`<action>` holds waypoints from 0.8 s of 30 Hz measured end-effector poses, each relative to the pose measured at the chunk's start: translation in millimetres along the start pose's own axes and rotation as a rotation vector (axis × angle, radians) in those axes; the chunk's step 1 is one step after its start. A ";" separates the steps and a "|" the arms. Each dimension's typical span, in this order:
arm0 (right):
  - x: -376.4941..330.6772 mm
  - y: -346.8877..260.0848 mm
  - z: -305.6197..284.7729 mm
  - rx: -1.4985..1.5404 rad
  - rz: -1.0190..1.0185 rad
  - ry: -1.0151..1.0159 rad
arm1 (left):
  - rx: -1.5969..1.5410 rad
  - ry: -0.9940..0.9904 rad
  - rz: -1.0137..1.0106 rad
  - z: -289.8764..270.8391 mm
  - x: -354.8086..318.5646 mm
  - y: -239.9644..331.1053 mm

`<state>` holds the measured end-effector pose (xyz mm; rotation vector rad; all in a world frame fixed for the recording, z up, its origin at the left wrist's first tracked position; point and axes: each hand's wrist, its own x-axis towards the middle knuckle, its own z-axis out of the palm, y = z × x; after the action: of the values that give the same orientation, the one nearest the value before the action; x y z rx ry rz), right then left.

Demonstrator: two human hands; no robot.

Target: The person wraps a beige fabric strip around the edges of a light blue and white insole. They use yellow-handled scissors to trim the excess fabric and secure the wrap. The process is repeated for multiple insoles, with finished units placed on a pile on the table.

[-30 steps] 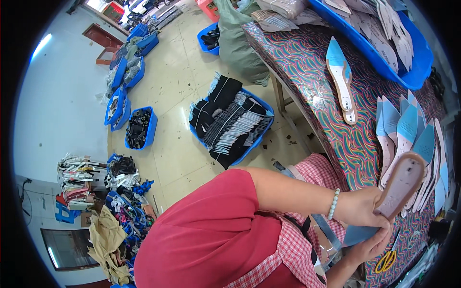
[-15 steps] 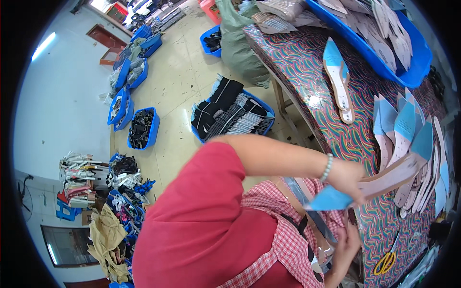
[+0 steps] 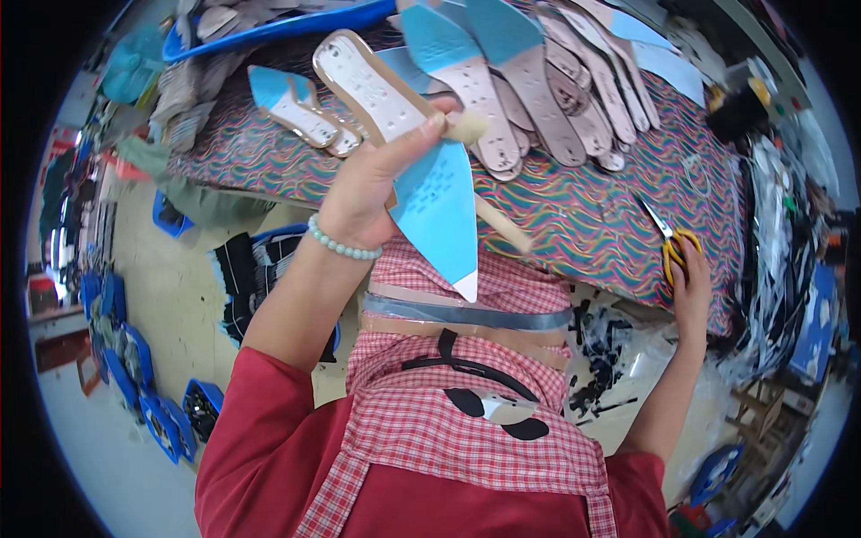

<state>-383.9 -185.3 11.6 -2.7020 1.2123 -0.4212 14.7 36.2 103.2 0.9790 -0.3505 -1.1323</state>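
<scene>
My left hand (image 3: 363, 188), with a beaded bracelet on its wrist, holds up a shoe insole (image 3: 438, 215) above my lap. The insole's pointed toe is blue and hangs downward; its pale heel part with small holes points up and away. A tan strip (image 3: 504, 226) sticks out behind the insole, and a pale end of strip shows by my thumb. At the right of the table, my right hand (image 3: 692, 282) has its fingers at the yellow handles of a pair of scissors (image 3: 668, 235), whose blades lie pointing away.
More blue-toed insoles (image 3: 529, 81) lie in a row on the patterned tabletop (image 3: 592, 224), and another pair (image 3: 300, 117) lies at the left. A blue tub (image 3: 296, 25) stands at the back. Grey and tan strips (image 3: 466, 314) cross my apron lap.
The view has swung toward the table. My left hand has raised the insole, now toe down. My right hand has gone from the strips at my lap to the scissors.
</scene>
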 end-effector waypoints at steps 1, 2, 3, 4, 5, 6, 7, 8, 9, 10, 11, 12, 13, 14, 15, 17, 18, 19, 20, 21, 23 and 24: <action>3.4 -1.9 -3.2 0.018 -0.031 -0.014 | 0.015 -0.016 -0.041 1.5 1.4 -8.8; 7.3 -11.7 -11.3 0.125 0.109 -0.088 | 0.029 -0.031 -0.083 -0.4 2.9 -19.9; 7.5 -18.6 -13.8 0.135 0.167 -0.158 | 0.042 -0.046 -0.123 -1.3 3.3 -29.2; 7.7 -24.8 -16.4 0.144 0.223 -0.228 | 0.081 -0.046 -0.125 1.1 1.4 -37.2; 7.5 -27.7 -18.7 0.154 0.279 -0.298 | 0.074 -0.049 -0.152 4.6 -1.5 -40.3; 4.5 -26.1 -13.5 0.174 0.315 -0.299 | 0.067 -0.051 -0.178 8.0 -4.5 -42.0; -4.4 -29.9 -5.3 0.432 0.351 -0.205 | 0.055 -0.053 -0.200 9.7 -5.5 -43.3; -15.8 -40.3 7.4 0.692 0.377 -0.109 | 0.050 -0.067 -0.219 9.4 -5.0 -44.9; -24.2 -56.5 15.0 0.953 0.394 -0.010 | 0.039 -0.104 -0.239 9.8 -2.4 -43.3; -35.4 -87.8 14.3 0.931 0.362 -0.096 | 0.034 -0.129 -0.261 10.1 -2.1 -41.4; -47.1 -125.3 9.0 0.907 0.347 -0.176 | 0.031 -0.164 -0.297 10.1 -3.2 -41.0; -47.4 -153.6 7.3 0.854 0.166 -0.226 | -0.006 -0.189 -0.349 9.1 -4.2 -40.1; -45.0 -174.4 7.5 0.795 -0.021 -0.273 | -0.045 -0.212 -0.393 7.6 -3.9 -37.6; -43.7 -187.3 9.7 0.805 -0.030 -0.279 | -0.089 -0.244 -0.438 6.7 -3.7 -36.0; -39.7 -196.6 12.4 0.815 -0.040 -0.286 | -0.072 -0.255 -0.450 6.5 -3.3 -34.9; -31.7 -204.8 14.6 0.791 -0.034 -0.303 | -0.040 -0.269 -0.473 5.5 -3.4 -35.3; -26.4 -207.2 11.9 0.754 -0.018 -0.310 | -0.034 -0.285 -0.469 5.5 -2.6 -35.9; -21.1 -210.2 9.0 0.721 -0.009 -0.319 | -0.026 -0.295 -0.460 4.9 -1.3 -34.8; -18.2 -212.7 5.9 0.700 -0.044 -0.266 | -0.019 -0.305 -0.450 4.4 -0.2 -34.2; -18.2 -210.9 6.5 0.679 -0.067 -0.240 | -0.013 -0.317 -0.452 4.0 0.8 -34.3; -18.3 -203.6 8.9 0.644 -0.119 -0.189 | 0.002 -0.333 -0.454 2.5 1.5 -35.5; -17.9 -202.3 5.4 0.650 -0.127 -0.175 | 0.038 -0.313 -0.415 4.8 1.9 -37.5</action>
<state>-250.5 -37.8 53.4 -2.1960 0.6973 -0.4802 -10.1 29.1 75.5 0.9310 -0.4318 -1.6709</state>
